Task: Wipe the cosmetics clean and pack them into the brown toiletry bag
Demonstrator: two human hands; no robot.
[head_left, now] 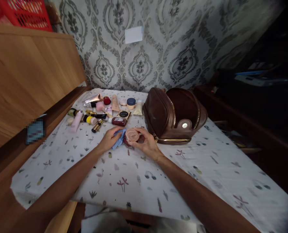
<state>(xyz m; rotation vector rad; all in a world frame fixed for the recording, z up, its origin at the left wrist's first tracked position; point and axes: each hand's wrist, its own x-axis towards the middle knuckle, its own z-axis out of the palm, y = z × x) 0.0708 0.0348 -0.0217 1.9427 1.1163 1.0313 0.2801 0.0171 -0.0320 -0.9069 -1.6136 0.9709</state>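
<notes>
My right hand (pixel 146 144) is closed around a round jar (pixel 132 135) with a rose-gold lid and a dark red body, held just above the table. A crumpled blue cloth (pixel 119 139) is gripped in my left hand (pixel 109 139), right at the jar's left side. Beyond my hands lies a dark red bottle (pixel 119 121) with a white cap. Behind it sits a gold-and-black compact (pixel 123 114). To the right of my right hand stands a brown leather bag (pixel 158 113), its zipped top gaping open.
Several cosmetics lie at the back left, among them a pink tube (pixel 76 121), a gold lipstick (pixel 97 126), a navy-lidded jar (pixel 131 103) and a cream tube (pixel 138 108). A printed white cloth (pixel 124 181) covers the table. A wooden panel (pixel 32 64) rises at left, a patterned wall behind.
</notes>
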